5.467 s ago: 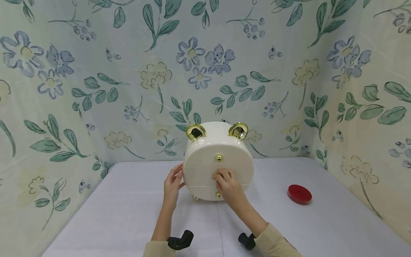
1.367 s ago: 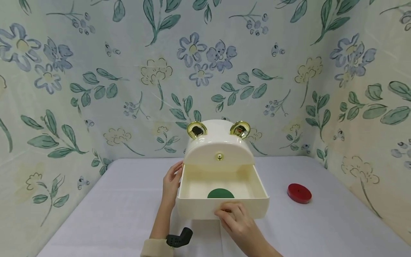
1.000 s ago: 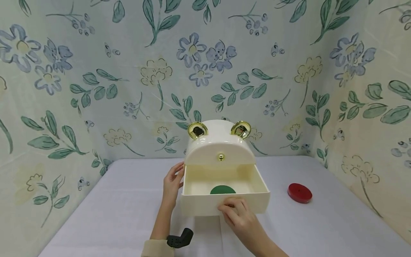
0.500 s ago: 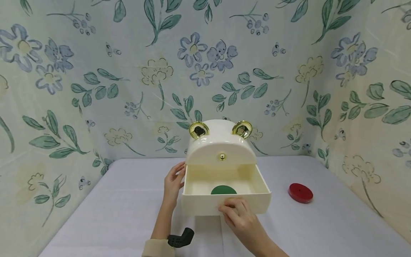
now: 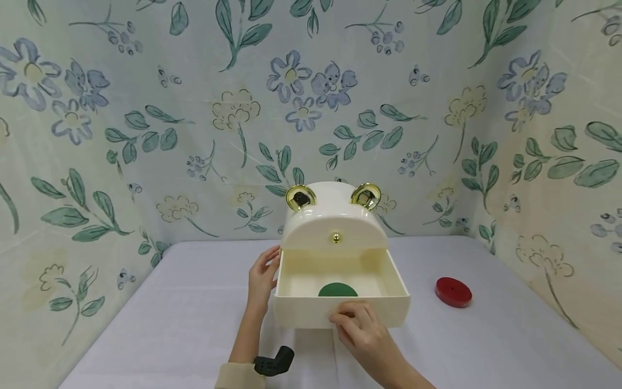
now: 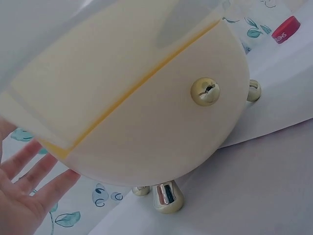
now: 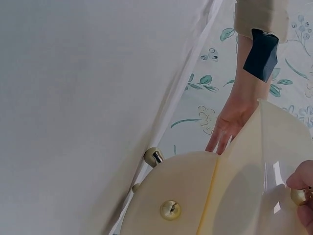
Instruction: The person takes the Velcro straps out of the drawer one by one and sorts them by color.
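A cream, rounded drawer box (image 5: 335, 216) with gold ear-like rings on top stands mid-table, its middle drawer (image 5: 301, 312) pulled far out. Inside the drawer lies a flat green round thing (image 5: 338, 290), its near part hidden by the drawer front. My right hand (image 5: 366, 337) is at the drawer front; in the right wrist view its thumb and fingers pinch the gold drawer knob (image 7: 298, 197). My left hand (image 5: 262, 275) rests on the box's left side with fairly straight fingers, which the left wrist view shows touching the edge near the lower front (image 6: 146, 142).
A flat red round thing (image 5: 453, 292) lies on the white-covered table (image 5: 194, 324) to the right; white lettering marks its side in the left wrist view. Gold feet (image 6: 167, 196) hold the box up. Flowered cloth (image 5: 311, 135) hangs behind and at both sides.
The middle drawer, closed 5.5 seconds ago, has come out toward me with my right hand at its front. Over the last second it has barely shifted. My left hand stays at the box's side.
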`<state>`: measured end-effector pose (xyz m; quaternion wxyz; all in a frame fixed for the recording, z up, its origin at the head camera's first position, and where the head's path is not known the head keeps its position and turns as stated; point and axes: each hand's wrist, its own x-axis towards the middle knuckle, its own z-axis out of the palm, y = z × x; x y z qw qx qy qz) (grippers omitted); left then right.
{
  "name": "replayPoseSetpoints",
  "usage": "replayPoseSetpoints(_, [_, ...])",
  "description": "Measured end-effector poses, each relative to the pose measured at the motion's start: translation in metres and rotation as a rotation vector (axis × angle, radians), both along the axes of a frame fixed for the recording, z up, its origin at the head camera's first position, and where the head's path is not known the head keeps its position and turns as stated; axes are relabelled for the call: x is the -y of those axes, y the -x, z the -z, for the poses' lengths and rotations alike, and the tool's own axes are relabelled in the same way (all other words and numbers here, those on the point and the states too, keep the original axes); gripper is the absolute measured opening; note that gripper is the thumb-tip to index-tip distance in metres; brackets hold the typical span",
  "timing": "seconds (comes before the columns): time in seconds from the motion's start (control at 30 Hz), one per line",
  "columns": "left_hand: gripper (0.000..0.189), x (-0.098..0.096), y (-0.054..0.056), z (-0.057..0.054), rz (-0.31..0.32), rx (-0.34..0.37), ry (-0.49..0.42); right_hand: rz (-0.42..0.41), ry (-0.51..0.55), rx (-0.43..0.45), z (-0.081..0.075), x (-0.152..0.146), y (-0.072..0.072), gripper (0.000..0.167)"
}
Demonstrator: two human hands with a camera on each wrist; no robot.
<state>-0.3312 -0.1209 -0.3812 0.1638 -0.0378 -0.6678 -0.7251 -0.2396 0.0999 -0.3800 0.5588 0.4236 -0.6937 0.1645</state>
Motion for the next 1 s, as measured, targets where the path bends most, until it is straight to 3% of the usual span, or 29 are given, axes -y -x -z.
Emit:
replayPoseSetpoints(0.3, [0.039, 0.001, 0.000, 0.001, 0.001, -0.001, -0.003, 0.002, -0.001, -0.001, -0.001, 0.000, -0.002, 0.030])
replayPoseSetpoints(0.43, [0.040, 0.000, 0.001, 0.002, 0.006, 0.002, -0.014, 0.091, -0.063, 0.012, -0.006, -0.002, -0.009, 0.033])
replayPoseSetpoints(0.57, [0.040, -0.003, 0.002, 0.002, 0.009, 0.002, -0.016, 0.151, -0.145, 0.085, -0.019, -0.007, -0.021, 0.036])
replayPoseSetpoints(0.7, [0.040, -0.003, 0.002, 0.001, 0.006, -0.004, -0.011, 0.056, -0.139, 0.163, -0.037, -0.014, -0.026, 0.033])
replayPoseSetpoints(0.83, [0.040, -0.001, 0.002, 0.001, 0.007, -0.007, -0.012, 0.004, -0.117, 0.199, -0.055, -0.018, -0.019, 0.030])
replayPoseSetpoints(1.0, [0.041, 0.000, 0.001, 0.002, 0.008, 0.002, -0.014, 0.076, -0.207, 0.345, -0.073, -0.021, -0.009, 0.039])
